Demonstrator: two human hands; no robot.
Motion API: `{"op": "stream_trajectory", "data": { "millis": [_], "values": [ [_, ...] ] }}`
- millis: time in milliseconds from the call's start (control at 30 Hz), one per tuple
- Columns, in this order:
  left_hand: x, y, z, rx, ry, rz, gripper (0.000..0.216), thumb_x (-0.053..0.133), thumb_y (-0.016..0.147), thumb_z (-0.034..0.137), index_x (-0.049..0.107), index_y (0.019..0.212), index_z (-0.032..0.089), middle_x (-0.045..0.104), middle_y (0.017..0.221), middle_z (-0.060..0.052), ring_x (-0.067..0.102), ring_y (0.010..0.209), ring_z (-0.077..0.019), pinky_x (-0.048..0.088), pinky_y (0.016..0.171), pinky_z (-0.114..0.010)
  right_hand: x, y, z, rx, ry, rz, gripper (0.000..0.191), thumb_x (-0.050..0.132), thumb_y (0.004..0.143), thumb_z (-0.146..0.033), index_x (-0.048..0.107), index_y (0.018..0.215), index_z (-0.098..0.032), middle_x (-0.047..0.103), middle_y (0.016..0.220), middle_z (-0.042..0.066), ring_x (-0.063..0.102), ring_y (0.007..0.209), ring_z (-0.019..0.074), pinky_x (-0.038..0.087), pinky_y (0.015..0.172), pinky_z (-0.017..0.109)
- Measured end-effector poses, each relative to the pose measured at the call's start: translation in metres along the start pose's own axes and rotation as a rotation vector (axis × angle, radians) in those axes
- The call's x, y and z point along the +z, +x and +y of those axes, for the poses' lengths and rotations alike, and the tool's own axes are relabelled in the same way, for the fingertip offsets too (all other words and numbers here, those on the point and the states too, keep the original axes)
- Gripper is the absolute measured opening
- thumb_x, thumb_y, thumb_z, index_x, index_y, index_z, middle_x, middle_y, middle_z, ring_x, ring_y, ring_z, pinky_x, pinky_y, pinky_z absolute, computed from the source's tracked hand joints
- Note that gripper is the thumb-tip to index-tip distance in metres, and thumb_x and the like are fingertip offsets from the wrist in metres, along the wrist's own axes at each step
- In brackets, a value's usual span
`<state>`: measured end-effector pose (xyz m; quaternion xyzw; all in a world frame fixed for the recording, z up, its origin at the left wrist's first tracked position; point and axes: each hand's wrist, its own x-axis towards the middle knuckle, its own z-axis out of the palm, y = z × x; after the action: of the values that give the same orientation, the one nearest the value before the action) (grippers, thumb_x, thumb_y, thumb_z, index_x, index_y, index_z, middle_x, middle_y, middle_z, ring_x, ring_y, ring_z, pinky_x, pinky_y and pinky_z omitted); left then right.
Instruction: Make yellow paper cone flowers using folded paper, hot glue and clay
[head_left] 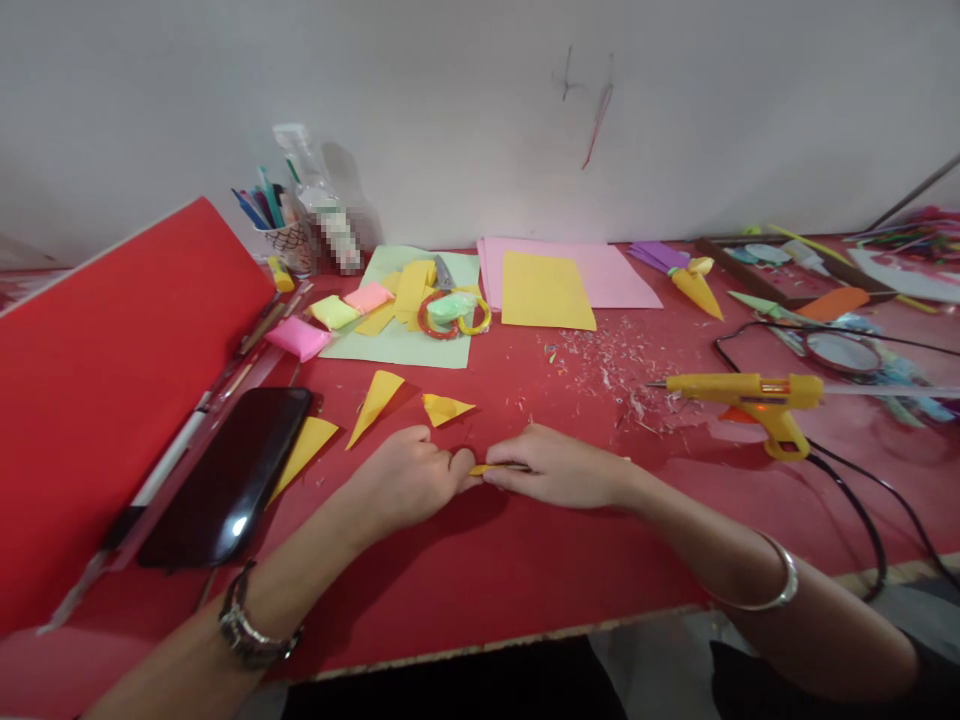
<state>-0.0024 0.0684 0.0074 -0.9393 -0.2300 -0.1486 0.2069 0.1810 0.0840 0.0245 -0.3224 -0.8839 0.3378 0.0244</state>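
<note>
Both of my hands rest on the red table (pixel 480 560), fingertips meeting over a small folded yellow paper piece (pixel 484 468). My left hand (pixel 405 475) is curled shut and pinches its left end. My right hand (pixel 559 468) pinches and presses its right end. Only a sliver of the paper shows between the fingers. Just beyond lie two yellow paper cones (pixel 375 402), (pixel 445 408), and a third yellow triangle (pixel 306 448) lies beside a black phone (pixel 229 475).
A yellow glue gun (pixel 750 393) with a black cord stands to the right amid paper scraps. A red sheet (pixel 105 380) leans at left. At the back are pink and yellow sheets (pixel 547 285), clay packets, bangles, a pen cup (pixel 289 240) and a bottle.
</note>
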Motion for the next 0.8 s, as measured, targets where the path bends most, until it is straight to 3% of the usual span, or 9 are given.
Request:
{"op": "stream_trajectory", "data": {
  "millis": [167,333,500,633,800],
  "values": [
    [-0.003,-0.002,-0.006,-0.152,0.017,0.036,0.046,0.023,0.090,0.027,0.051,0.055,0.016,0.049,0.035,0.001,0.044,0.033,-0.0127,0.026,0.040,-0.024,0.004,0.001,0.002,0.028,-0.247,0.135,0.017,0.040,0.083,-0.024,0.052,0.074,-0.017,0.053,0.062,0.000,0.042,0.054,0.0100,0.021,0.050,0.023],
    [0.000,-0.008,-0.012,-0.287,0.022,0.014,0.042,0.029,0.087,0.035,0.056,0.061,0.017,0.052,0.037,0.000,0.047,0.035,-0.0133,0.026,0.041,-0.024,0.002,-0.001,0.007,0.072,-0.284,0.194,0.016,0.039,0.083,-0.023,0.053,0.080,-0.017,0.060,0.074,0.003,0.049,0.061,0.0121,0.023,0.052,0.022],
    [0.004,-0.011,-0.016,-0.472,-0.065,-0.075,0.030,0.043,0.081,0.040,0.059,0.070,0.017,0.058,0.045,0.000,0.051,0.038,-0.0135,0.024,0.039,-0.022,-0.006,-0.002,0.012,0.137,-0.281,0.256,0.019,0.038,0.083,-0.026,0.052,0.075,-0.017,0.058,0.070,0.002,0.048,0.060,0.0112,0.026,0.052,0.021],
    [0.001,-0.008,-0.016,-0.718,-0.412,-0.115,0.024,0.046,0.078,0.040,0.056,0.079,0.018,0.060,0.057,0.002,0.055,0.047,-0.0118,0.032,0.041,-0.019,-0.010,-0.003,0.022,0.191,-0.319,0.354,0.019,0.036,0.084,-0.025,0.051,0.076,-0.016,0.056,0.072,0.003,0.049,0.061,0.0128,0.032,0.054,0.024],
    [-0.003,-0.005,-0.016,-0.952,-1.007,-0.077,0.021,0.049,0.075,0.032,0.047,0.089,0.016,0.054,0.059,0.005,0.051,0.042,-0.0066,0.041,0.044,-0.018,-0.001,-0.002,0.038,0.225,-0.452,0.573,0.024,0.039,0.079,-0.018,0.048,0.101,-0.016,0.055,0.094,0.010,0.050,0.092,0.0240,0.039,0.078,0.039]
  ]
}}
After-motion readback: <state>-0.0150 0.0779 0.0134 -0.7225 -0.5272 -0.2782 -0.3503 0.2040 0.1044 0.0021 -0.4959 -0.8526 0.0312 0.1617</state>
